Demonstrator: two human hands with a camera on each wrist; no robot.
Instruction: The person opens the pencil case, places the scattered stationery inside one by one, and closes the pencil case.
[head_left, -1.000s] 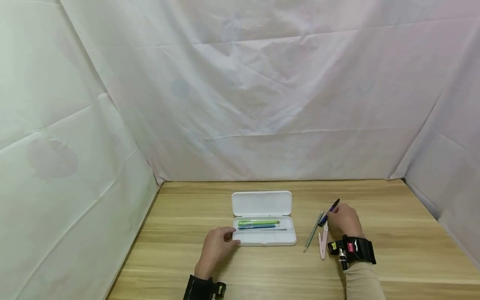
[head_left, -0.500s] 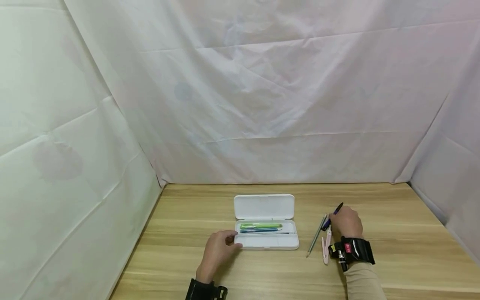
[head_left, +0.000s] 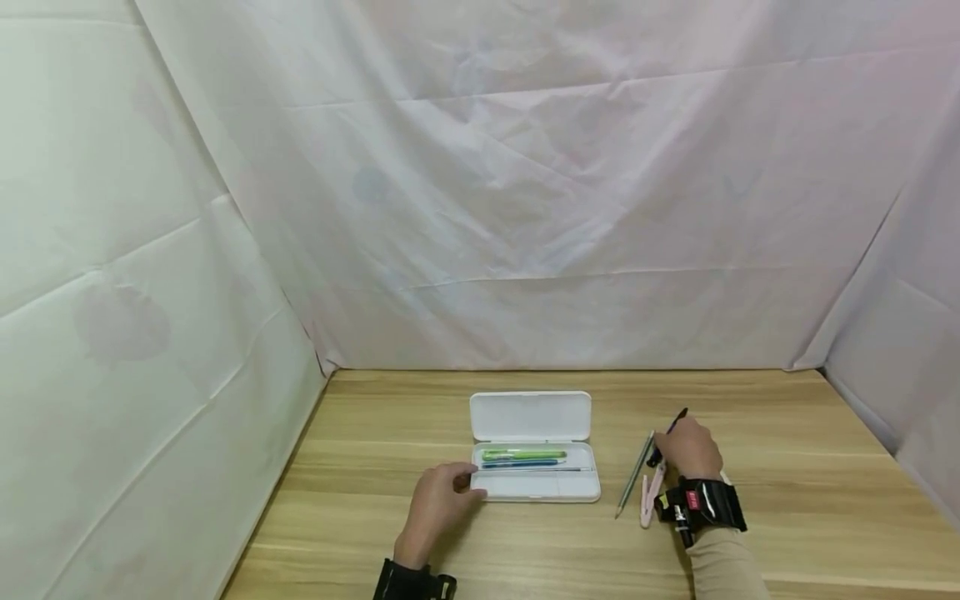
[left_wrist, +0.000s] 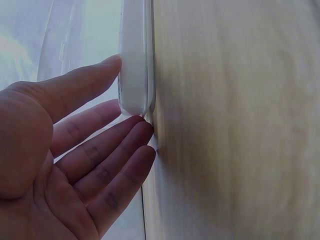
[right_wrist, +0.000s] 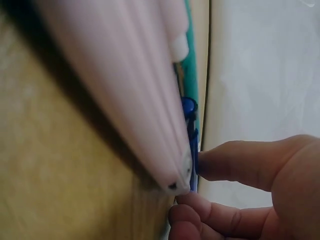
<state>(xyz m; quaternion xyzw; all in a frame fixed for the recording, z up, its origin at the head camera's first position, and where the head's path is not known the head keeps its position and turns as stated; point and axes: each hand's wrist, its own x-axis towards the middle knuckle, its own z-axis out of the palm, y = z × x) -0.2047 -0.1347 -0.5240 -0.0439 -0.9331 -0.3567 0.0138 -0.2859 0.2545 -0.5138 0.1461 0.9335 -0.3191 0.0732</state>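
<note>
My left hand (head_left: 437, 504) holds the left end of an opened white pencil case (head_left: 536, 487); in the left wrist view its thumb lies on the edge of the case (left_wrist: 134, 60), with the fingers around the corner. Inside lie a lime-green pen (head_left: 523, 455) and a blue pen (head_left: 521, 464). Over to the right, my right hand (head_left: 692, 451) pinches a dark blue pen (head_left: 677, 419) between thumb and fingers, partly hidden by the hand. The right wrist view shows that blue pen (right_wrist: 194, 137) behind a pink two-legged thing (right_wrist: 120, 85).
On the wooden table (head_left: 390, 417), a grey-green pencil (head_left: 634, 475) lies slanted left of the pink two-legged thing (head_left: 651, 497). A small whitish thing (head_left: 725, 477) shows beside the right wrist. Pale cloth (head_left: 525, 208) hangs behind the table and at both sides.
The whole head view has shifted slightly. My right hand has closed in over the dark blue pen, covering more of it. My left hand stays at the pencil case.
</note>
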